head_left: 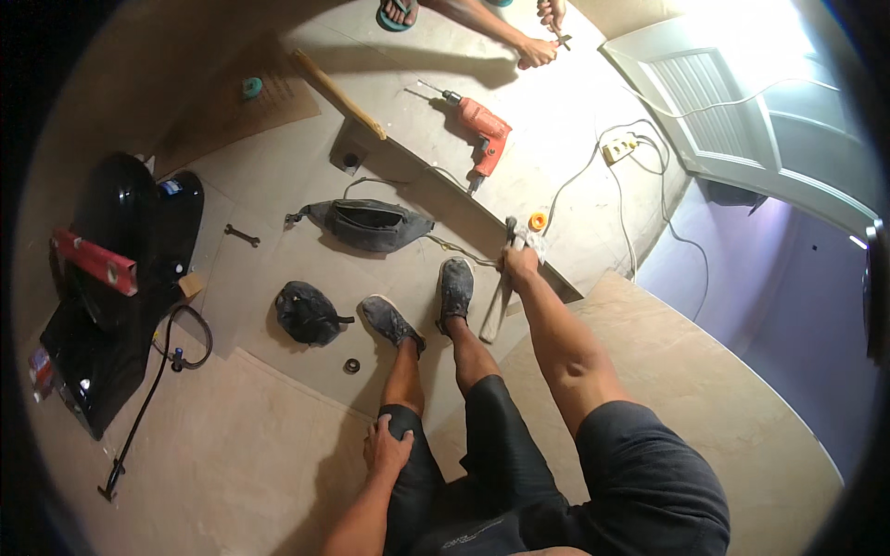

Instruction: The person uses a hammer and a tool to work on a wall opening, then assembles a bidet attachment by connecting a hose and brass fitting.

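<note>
Head: right hand (521, 260) around hammer handle (498, 310)

On the floor (269, 435), the mouth of the grey pouch (371, 225) is too dark to show its inside; a black bundle (308, 313) cannot be told as bag or cloth; the right hand (522, 258) covers part of the hammer (497, 310), and the white crumpled stuff (536, 243) beside it is unclear; toward the floor's far edge, the view's top cuts off a co-worker (482, 23), with something small (564, 41) at the hands, too tiny to name; glare whitens the door (714, 102).
</note>
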### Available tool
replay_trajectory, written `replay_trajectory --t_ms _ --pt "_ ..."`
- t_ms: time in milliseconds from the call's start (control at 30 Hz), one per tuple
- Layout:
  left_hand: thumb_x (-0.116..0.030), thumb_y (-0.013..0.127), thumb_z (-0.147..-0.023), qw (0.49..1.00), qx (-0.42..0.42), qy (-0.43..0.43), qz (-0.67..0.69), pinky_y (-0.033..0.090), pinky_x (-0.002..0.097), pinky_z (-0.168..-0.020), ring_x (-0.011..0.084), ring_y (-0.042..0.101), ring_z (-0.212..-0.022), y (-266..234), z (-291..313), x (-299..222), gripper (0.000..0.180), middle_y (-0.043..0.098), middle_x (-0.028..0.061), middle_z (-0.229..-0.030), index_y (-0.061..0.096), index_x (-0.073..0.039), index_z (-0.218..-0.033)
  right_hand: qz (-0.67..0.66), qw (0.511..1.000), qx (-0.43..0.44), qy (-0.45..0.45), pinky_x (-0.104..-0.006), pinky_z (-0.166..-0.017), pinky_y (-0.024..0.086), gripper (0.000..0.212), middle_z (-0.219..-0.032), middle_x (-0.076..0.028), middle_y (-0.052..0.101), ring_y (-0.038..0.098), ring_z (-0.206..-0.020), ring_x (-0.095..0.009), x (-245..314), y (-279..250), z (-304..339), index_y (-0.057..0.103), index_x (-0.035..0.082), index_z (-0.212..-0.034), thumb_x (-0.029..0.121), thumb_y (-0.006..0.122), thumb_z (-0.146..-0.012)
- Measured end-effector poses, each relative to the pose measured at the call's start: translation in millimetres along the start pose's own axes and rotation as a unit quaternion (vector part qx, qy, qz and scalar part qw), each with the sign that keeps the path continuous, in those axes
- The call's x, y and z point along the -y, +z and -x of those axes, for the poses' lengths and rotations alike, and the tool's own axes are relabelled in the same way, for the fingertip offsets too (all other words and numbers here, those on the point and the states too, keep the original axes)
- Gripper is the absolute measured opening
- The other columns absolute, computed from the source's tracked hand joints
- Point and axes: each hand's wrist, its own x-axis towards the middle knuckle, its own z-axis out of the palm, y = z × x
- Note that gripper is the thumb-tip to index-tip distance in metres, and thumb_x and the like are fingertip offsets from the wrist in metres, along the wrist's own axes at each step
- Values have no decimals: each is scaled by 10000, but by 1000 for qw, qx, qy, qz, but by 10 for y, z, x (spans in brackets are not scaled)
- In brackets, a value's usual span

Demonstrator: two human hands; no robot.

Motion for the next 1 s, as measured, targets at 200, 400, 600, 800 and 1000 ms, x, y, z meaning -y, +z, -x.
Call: replay_trajectory --t_ms 200,400,600,800,1000 --pt "-437 712 -836 998 -52 24 -23 483 519 -971 408 567 -1184 187 -138 55 629 543 176 -1332 517 -141 -1355 40 996 -70 -38 -429 -647 557 362 -832 -233 701 712 -699 -309 298 529 -1069 670 -122 -931 222 682 -817" --pt "-433 710 -825 997 -52 50 -10 496 526 -940 417 579 -1161 114 -180 -245 615 567 182 -1297 541 -127 -1332 77 968 -191 -143 -457 -973 483 548 -1154 -307 651 636 -1091 -437 200 312 -2083 604 -94 -1190 280 743 -814" --pt "-428 712 -827 995 -71 58 26 502 526 -941 419 578 -1158 187 -222 -186 608 569 194 -1274 551 -121 -1326 212 940 -183 -194 -477 -988 479 593 -1183 -320 635 609 -1143 -462 355 172 -2142 564 -81 -1245 339 731 -862" --pt "-434 713 -834 993 -89 81 18 528 516 -907 417 596 -1126 144 -216 -134 617 569 210 -1261 535 -121 -1335 341 907 -178 -170 -492 -845 542 548 -1012 -296 697 679 -996 -448 805 76 -1893 705 -65 -963 460 775 -825" --pt "-440 713 -837 996 -61 59 23 536 522 -881 417 607 -1103 -12 -233 -178 610 570 213 -1245 526 -128 -1327 391 892 -158 -161 -483 -895 530 450 -1109 -227 707 668 -1065 -410 1121 -115 -1467 686 8 -1057 386 785 -835"
